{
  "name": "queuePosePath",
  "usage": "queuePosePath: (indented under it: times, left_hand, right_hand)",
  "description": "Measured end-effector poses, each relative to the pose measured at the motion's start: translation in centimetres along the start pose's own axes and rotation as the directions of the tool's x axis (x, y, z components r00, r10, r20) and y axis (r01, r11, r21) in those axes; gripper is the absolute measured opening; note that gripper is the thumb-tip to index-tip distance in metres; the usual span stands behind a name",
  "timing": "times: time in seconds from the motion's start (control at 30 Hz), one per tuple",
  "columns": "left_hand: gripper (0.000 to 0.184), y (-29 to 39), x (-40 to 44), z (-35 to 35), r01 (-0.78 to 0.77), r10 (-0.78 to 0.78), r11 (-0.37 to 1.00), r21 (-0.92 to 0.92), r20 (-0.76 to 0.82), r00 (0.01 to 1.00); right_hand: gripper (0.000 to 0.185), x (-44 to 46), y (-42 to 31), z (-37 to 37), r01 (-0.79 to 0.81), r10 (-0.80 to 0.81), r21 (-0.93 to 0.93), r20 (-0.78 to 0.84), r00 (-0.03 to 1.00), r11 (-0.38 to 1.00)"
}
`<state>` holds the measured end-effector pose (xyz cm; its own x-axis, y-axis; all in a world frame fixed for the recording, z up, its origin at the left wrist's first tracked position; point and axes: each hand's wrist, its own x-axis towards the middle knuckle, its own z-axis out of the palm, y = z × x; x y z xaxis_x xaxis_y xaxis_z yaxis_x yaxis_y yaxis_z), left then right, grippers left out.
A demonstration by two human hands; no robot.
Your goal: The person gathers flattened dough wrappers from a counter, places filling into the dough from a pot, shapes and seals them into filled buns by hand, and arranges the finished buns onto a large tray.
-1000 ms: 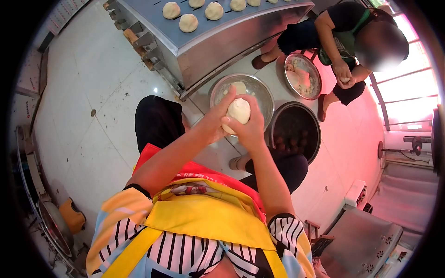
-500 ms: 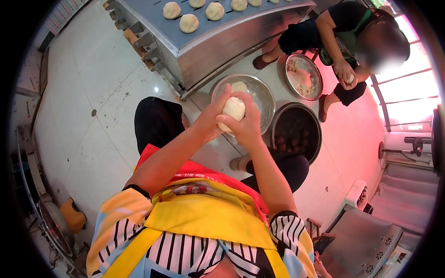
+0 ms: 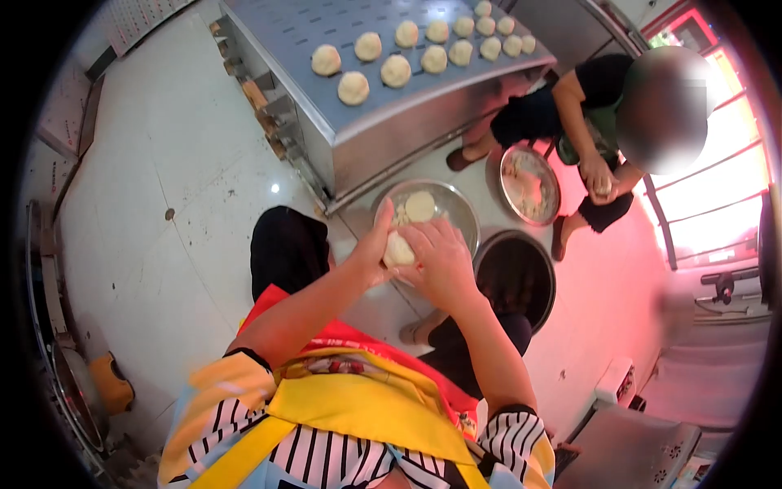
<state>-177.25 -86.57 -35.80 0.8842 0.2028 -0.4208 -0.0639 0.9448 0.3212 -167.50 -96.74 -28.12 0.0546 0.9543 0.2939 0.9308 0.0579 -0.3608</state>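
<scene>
A pale dough ball is cupped between my two hands, over the near part of a metal bowl. My left hand holds it from the left side. My right hand lies against its right side, with the fingers over its top. In the bowl lie a flat round piece of dough and small crumbly bits. Part of the ball is hidden by my fingers.
A metal table at the top bears several dough balls in rows. Right of my hands stands a dark tub. Beyond it is another metal bowl. A seated person at the right holds a small piece of dough.
The view has tilted up, so more dough balls on the table show. My right hand has shifted from round the ball's side to over its top.
</scene>
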Motion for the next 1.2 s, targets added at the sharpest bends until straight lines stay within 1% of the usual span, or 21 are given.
queuePosePath:
  times: [0.07,0.13,0.23,0.3,0.37,0.47,0.57,0.6,0.63,0.67,0.73,0.77,0.8,0.83,0.87,0.9,0.93,0.97,1.07,1.17,1.2]
  left_hand:
    - [0.073,0.0,0.6,-1.0,0.032,-0.036,0.998,0.046,0.073,0.997]
    - [0.069,0.7,-0.1,1.0,0.001,-0.001,1.0,0.017,0.016,1.0]
    - [0.065,1.2,0.0,1.6,-0.088,0.087,0.995,-0.049,-0.03,0.996]
    - [0.063,2.1,0.7,1.2,-0.136,0.129,0.985,-0.108,-0.068,0.989]
    - [0.062,3.3,1.3,0.2,-0.212,0.207,0.972,-0.1,-0.058,0.977]
    - [0.064,5.8,1.8,0.3,-0.282,0.284,0.955,-0.09,0.009,0.959]
    - [0.065,9.0,1.5,0.7,-0.325,0.335,0.936,-0.136,0.052,0.941]
    - [0.065,10.1,1.3,0.4,-0.339,0.351,0.927,-0.16,0.052,0.935]
    - [0.057,10.9,1.2,0.1,-0.413,0.451,0.886,-0.209,0.188,0.873]
    - [0.055,11.6,1.4,-0.9,-0.416,0.447,0.89,-0.185,0.182,0.876]
    - [0.05,12.1,2.4,-3.1,-0.412,0.431,0.901,-0.135,0.182,0.884]
    - [0.041,11.5,3.5,-5.4,-0.418,0.401,0.907,0.039,0.216,0.89]
    - [0.041,10.2,4.9,-7.1,-0.436,0.375,0.861,0.262,0.252,0.892]
    - [0.04,9.2,5.7,-8.2,-0.434,0.339,0.77,0.468,0.276,0.899]
    - [0.041,9.9,4.8,-7.4,-0.381,0.245,0.534,0.755,0.293,0.924]
    - [0.042,10.8,4.0,-6.3,-0.298,0.15,0.211,0.931,0.271,0.951]
    - [0.044,9.9,5.1,-7.0,-0.325,0.098,0.071,0.943,0.317,0.943]
    - [0.045,8.9,6.2,-7.7,-0.352,0.037,-0.07,0.933,0.355,0.934]
    - [0.044,9.1,5.6,-7.6,-0.228,-0.028,-0.248,0.942,0.228,0.973]
    - [0.041,10.8,4.6,-8.2,-0.295,-0.119,-0.24,0.925,0.274,0.954]
    - [0.04,11.5,4.5,-8.3,-0.286,-0.123,-0.222,0.932,0.264,0.957]
  right_hand:
    - [0.057,0.6,-0.9,-1.0,-0.093,0.108,-0.113,0.131,0.985,0.989]
    - [0.051,1.5,-1.6,-1.7,-0.213,0.272,-0.234,0.258,0.927,0.949]
    - [0.062,2.8,-0.7,-1.0,-0.172,0.238,-0.223,0.317,0.918,0.96]
    - [0.061,3.9,-1.3,-0.7,-0.12,0.172,-0.17,0.333,0.927,0.978]
    - [0.062,5.4,-1.7,-0.9,-0.107,0.141,-0.111,0.368,0.919,0.988]
    - [0.059,8.3,-2.0,-1.4,-0.148,0.152,-0.038,0.308,0.939,0.988]
    - [0.055,11.2,-0.8,0.1,-0.097,0.104,-0.041,0.211,0.972,0.994]
    - [0.053,12.6,0.0,0.2,-0.06,0.052,0.038,0.184,0.981,0.997]
    - [0.052,14.1,1.3,-0.1,-0.025,0.007,0.121,0.154,0.988,0.992]
    - [0.051,15.9,2.5,-0.2,0.005,-0.03,0.203,0.118,0.993,0.979]
    - [0.045,20.4,4.1,-0.7,-0.225,0.194,0.323,0.127,0.973,0.919]
    - [0.043,23.2,4.2,-1.3,-0.327,0.272,0.385,0.191,0.943,0.863]
    - [0.042,26.3,4.2,-1.7,-0.43,0.346,0.434,0.26,0.901,0.792]
    - [0.041,29.3,4.5,-1.5,-0.391,0.306,0.446,0.253,0.918,0.805]
    - [0.041,32.4,5.0,-0.9,-0.351,0.263,0.459,0.246,0.933,0.816]
    - [0.041,35.5,5.8,0.2,-0.299,0.205,0.452,0.245,0.947,0.84]
    - [0.041,38.5,6.4,1.4,-0.243,0.146,0.447,0.242,0.959,0.861]
    - [0.041,41.5,6.8,2.8,-0.24,0.141,0.391,0.265,0.954,0.888]
    - [0.041,48.6,7.9,7.9,-0.239,0.148,0.246,0.339,0.929,0.939]
    - [0.042,53.2,9.4,12.7,-0.259,0.183,0.143,0.4,0.898,0.955]
    - [0.043,54.2,9.6,13.7,-0.254,0.186,0.127,0.399,0.898,0.959]
